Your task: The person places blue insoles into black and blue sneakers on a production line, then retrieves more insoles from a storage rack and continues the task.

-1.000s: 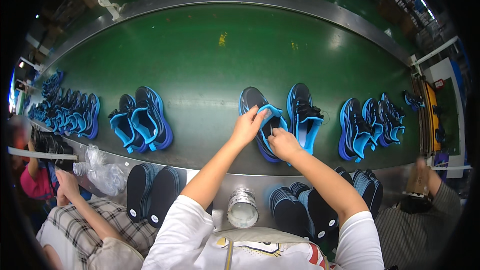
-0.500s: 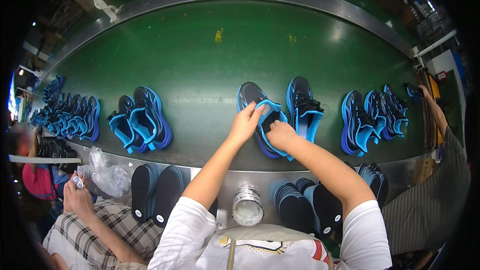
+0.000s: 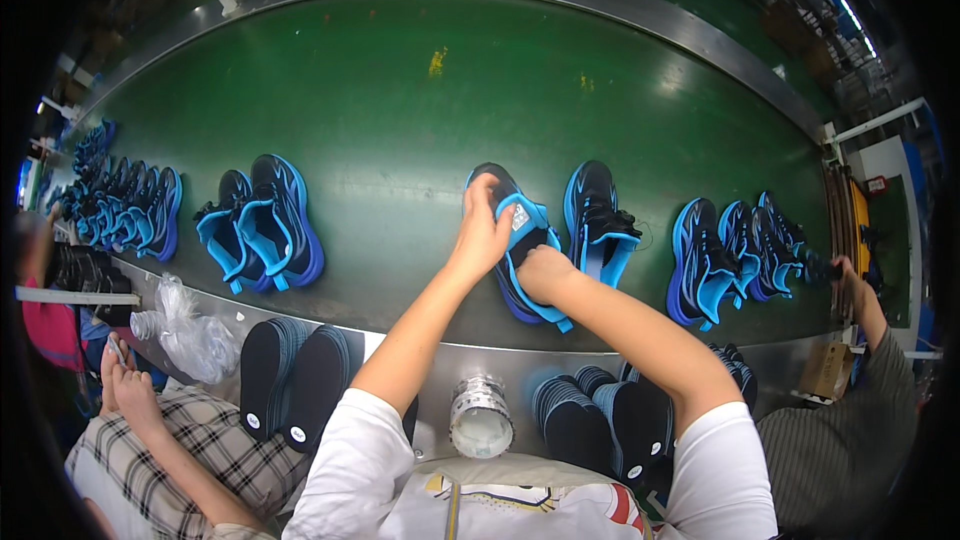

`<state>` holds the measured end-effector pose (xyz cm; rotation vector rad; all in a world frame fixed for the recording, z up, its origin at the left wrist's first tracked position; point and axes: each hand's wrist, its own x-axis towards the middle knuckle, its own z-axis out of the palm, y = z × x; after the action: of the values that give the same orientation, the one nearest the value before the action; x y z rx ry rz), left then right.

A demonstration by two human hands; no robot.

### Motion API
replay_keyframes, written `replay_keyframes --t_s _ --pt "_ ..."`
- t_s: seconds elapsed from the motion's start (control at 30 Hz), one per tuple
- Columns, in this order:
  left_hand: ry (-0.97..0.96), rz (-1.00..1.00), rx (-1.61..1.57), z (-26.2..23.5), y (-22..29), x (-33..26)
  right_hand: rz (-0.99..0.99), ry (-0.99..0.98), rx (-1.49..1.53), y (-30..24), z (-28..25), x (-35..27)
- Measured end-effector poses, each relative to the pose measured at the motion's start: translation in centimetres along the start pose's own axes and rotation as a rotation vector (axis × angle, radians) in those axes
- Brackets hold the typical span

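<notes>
A black and blue sneaker (image 3: 492,180) lies on the green belt in front of me, its toe pointing away. My left hand (image 3: 484,228) grips its upper, the thumb against the blue tongue (image 3: 529,214), which bears a pale label. Bent fingers of my right hand (image 3: 545,274) reach into the shoe's opening; the fingertips and anything in them are hidden. Just to the right, apart from both hands, a second sneaker (image 3: 594,202) of the same kind stands with its opening toward me.
More sneakers stand left (image 3: 270,225) and right (image 3: 700,260). Along the near metal ledge are stacks of black insoles (image 3: 268,375), a tape roll (image 3: 482,418) and a clear plastic bag (image 3: 195,330). Co-workers' hands show at left (image 3: 135,390) and right (image 3: 850,285).
My left hand has slid farther up the shoe toward its toe, and the tongue's label shows more fully. My right hand stays at the opening. The whole view has shifted slightly.
</notes>
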<state>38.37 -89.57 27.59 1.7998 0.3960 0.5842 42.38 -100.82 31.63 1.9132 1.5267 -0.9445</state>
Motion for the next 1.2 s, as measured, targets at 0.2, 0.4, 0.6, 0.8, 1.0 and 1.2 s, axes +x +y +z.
replay_keyframes --t_s 0.2,0.4,0.6,0.8,1.0,1.2 --pt "-0.237 0.083 0.217 0.3 2.0 -0.5 0.106 -0.125 0.324 -0.9 -0.1 -3.9" --pt "-0.261 0.017 0.375 0.0 2.5 -0.7 0.166 0.788 0.460 -3.6 4.9 -5.8" --pt "-0.341 0.301 0.449 -0.7 5.7 -4.8 0.301 1.098 0.641 -7.2 10.5 -10.4" --pt "-0.303 0.343 0.648 -0.1 4.5 -2.9 0.326 1.012 0.616 -7.4 10.2 -11.3" --pt "-0.372 0.313 1.112 -0.9 3.7 -0.7 0.376 1.326 1.110 -6.2 12.8 -18.1" --pt "-0.386 0.579 1.529 1.3 2.0 -1.0 1.174 0.910 0.970 -3.1 29.0 -28.4"
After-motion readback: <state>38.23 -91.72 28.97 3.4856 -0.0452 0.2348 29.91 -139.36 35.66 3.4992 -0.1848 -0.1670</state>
